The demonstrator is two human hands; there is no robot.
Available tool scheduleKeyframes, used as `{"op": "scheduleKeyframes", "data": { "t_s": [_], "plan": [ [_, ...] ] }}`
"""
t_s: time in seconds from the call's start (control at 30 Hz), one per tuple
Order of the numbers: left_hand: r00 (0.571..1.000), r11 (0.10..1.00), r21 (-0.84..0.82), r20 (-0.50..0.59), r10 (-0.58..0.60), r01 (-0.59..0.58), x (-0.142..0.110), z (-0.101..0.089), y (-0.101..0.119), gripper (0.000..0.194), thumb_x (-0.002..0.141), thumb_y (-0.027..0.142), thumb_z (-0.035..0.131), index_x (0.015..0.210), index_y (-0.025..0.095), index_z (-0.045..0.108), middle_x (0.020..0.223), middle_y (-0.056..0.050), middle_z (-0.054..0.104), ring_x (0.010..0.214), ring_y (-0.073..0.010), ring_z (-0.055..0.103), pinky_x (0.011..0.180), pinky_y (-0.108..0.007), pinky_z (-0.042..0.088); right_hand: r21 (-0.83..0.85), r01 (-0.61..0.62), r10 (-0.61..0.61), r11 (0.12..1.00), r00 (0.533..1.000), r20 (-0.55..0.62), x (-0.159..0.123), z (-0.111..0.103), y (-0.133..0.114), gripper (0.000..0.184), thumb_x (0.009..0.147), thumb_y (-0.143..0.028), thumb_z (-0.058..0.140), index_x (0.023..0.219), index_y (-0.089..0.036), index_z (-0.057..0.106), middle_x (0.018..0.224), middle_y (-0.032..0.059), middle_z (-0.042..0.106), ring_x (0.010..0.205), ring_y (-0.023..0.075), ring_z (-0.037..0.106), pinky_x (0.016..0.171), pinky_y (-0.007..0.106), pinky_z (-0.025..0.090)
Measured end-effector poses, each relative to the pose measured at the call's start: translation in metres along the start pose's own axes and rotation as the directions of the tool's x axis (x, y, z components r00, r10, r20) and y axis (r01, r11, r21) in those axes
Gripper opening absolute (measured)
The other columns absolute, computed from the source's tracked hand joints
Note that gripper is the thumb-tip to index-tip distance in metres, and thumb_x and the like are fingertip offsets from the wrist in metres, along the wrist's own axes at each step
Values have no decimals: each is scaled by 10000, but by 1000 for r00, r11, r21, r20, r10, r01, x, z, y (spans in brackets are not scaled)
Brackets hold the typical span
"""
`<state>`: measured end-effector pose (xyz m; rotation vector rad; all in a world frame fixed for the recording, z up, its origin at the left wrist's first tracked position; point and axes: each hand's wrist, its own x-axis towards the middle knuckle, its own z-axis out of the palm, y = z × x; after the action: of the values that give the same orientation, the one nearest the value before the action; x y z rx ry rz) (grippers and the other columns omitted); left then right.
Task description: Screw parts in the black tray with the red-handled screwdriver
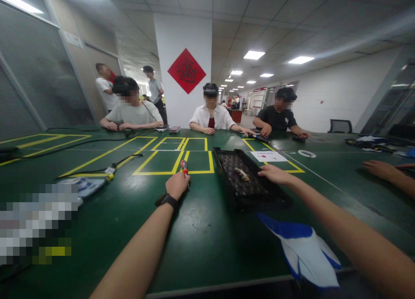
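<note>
My left hand (177,185), with a dark watch on its wrist, is closed around a screwdriver (184,165) with a red and pale handle. The handle sticks up past the fingers, and a bit of the shaft shows below. To the right, a black rectangular tray (226,183) sits on the green table (201,243). My right hand (275,174) grips its right rim, the fingertips partly hidden. Inside the tray lie a few small pale and brownish pieces (241,174), too small to name. A white and blue glove (306,249) rests at the table's front edge below the tray.
Yellow tape (173,173) marks boxes on the table. A paper sheet (268,156) and white ring (306,154) lie beyond the tray. Cables and a flat item (86,184) are at left. Three people sit opposite; another person's hand (381,169) is at right.
</note>
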<state>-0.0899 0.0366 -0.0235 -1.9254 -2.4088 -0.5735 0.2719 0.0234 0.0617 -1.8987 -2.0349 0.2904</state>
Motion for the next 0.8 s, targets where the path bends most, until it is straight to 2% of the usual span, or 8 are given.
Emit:
{"op": "scheduleKeyframes", "data": {
  "t_s": [0.03, 0.07, 0.2, 0.3, 0.57, 0.63, 0.73, 0.8],
  "plan": [
    [1000, 1000, -3, 1, -1, 1, 0, 0, 0, 392, 777, 437, 327, 784, 190, 631, 841, -110, 650, 767, -240, 606, 601, -288, 431, -62, 94, -86, 994, 989, 118, 4, 15, -17, 235, 753, -210, 487, 768, -72, 676, 796, 120, 655, 686, 164, 580, 584, 220, 364],
    [1000, 1000, -8, 2, -1, 1, 0, 0, -1, 389, 774, 440, 335, 782, 190, 633, 839, -110, 651, 770, -240, 607, 603, -285, 430, -77, 124, -112, 989, 983, 144, 8, 29, -31, 257, 764, -209, 461, 776, -62, 671, 810, 130, 653, 714, 179, 587, 587, 223, 365],
    [1000, 1000, -25, 10, -5, 5, 1, 0, -2, 392, 755, 476, 367, 764, 196, 641, 826, -109, 655, 776, -245, 607, 603, -284, 426, -109, 149, -131, 983, 979, 155, 22, 75, -69, 287, 777, -177, 406, 804, -32, 652, 891, 187, 639, 840, 229, 594, 639, 234, 379],
    [1000, 999, -33, 0, -20, 20, 2, 1, -3, 406, 756, 493, 364, 771, 197, 642, 846, -111, 655, 782, -243, 606, 602, -282, 422, -113, 156, -139, 981, 979, 147, 28, 91, -82, 282, 792, -163, 383, 859, -36, 625, 958, 202, 623, 912, 237, 582, 689, 233, 388],
    [998, 995, -81, -18, -53, 51, 4, -4, -1, 384, 763, 470, 355, 693, 200, 618, 791, -88, 647, 727, -219, 590, 550, -256, 361, -139, 72, -62, 988, 995, 77, 23, 94, -90, 292, 816, -210, 389, 1030, -36, 484, 976, 214, 599, 907, 258, 576, 724, 296, 403],
    [995, 996, -81, -87, -41, 34, 2, -11, 2, 390, 783, 442, 326, 676, 195, 607, 759, -81, 639, 706, -209, 578, 546, -256, 340, -136, 62, -66, 989, 998, -23, 15, 88, -97, 343, 861, -296, 318, 1073, -62, 452, 1023, 206, 574, 960, 271, 544, 762, 333, 388],
    [968, 993, -81, -243, 65, -87, -5, -26, 15, 417, 811, 428, 285, 691, 184, 601, 721, -74, 622, 695, -190, 553, 570, -260, 324, 15, 237, -226, 971, 943, -245, 5, 81, -118, 438, 864, -469, 262, 1098, -143, 437, 1050, 131, 562, 1001, 232, 508, 814, 328, 360],
    [946, 970, -110, -270, 180, -216, -13, -35, 28, 424, 818, 437, 283, 707, 182, 604, 704, -63, 613, 683, -172, 537, 591, -258, 324, 235, 395, -333, 888, 905, -264, 4, 81, -134, 475, 833, -528, 304, 1110, -166, 437, 944, 72, 593, 900, 177, 540, 785, 282, 374]
  ]
}}
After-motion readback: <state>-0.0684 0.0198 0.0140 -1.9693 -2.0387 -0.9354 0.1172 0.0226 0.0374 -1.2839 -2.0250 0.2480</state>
